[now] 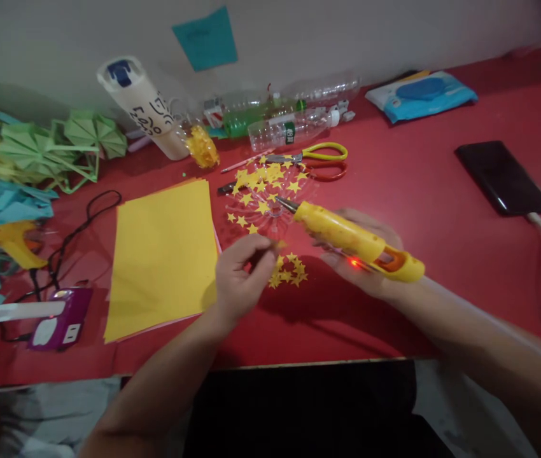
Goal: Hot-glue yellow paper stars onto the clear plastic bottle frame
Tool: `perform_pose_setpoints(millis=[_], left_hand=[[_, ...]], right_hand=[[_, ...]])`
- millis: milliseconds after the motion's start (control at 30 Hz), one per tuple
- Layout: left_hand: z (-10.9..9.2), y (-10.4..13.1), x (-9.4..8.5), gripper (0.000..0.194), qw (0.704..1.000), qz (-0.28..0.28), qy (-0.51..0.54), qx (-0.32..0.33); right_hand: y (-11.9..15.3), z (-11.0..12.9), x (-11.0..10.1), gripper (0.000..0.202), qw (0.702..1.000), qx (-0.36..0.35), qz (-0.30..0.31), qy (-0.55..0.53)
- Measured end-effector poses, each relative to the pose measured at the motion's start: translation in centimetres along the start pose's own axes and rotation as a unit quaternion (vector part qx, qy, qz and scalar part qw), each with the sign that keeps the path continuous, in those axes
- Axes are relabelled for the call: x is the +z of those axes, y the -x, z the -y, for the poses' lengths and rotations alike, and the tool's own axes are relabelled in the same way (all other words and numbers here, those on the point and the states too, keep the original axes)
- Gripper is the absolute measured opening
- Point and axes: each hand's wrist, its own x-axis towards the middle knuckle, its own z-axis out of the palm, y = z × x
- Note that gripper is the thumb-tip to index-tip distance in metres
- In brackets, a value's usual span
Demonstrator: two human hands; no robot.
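My right hand (366, 254) is wrapped round a yellow glue gun (347, 235), whose metal tip points up and left; a red light glows on it. My left hand (244, 273) pinches a small yellow star (280, 244) between thumb and finger, left of the gun. Just below the hands lies a cluster of yellow stars (298, 273). Beyond them, more loose yellow stars (261, 181) are spread over a clear plastic piece (274, 219). Scissors (325, 152) with yellow and red handles lie behind the stars.
Yellow paper sheets (165, 254) are stacked at the left. Farther left are a purple power strip (63, 318), a second glue gun (10, 242) and folded paper pieces (36, 149). A tumbler (144, 105) and plastic bottles (294, 127) stand or lie behind. A phone (504, 177) and wipes (421, 95) are right.
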Motion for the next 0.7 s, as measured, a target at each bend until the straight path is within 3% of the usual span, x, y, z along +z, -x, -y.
perform_pose_setpoints(millis=[167, 333, 700], left_hand=[[0.0, -1.08, -1.05, 0.01, 0.994, -0.099, -0.051, -0.017], [0.09, -1.14, -1.08, 0.011, 0.991, -0.094, -0.091, -0.001], [0.13, -0.86, -0.99, 0.009, 0.99, -0.093, -0.103, 0.009]], right_hand=[[-0.14, 0.03, -0.26, 0.014, 0.999, 0.017, 0.043, 0.018], [-0.14, -0.43, 0.41, 0.025, 0.994, -0.044, 0.094, 0.011], [-0.05, -0.65, 0.64, 0.032, 0.991, -0.04, 0.108, 0.066]])
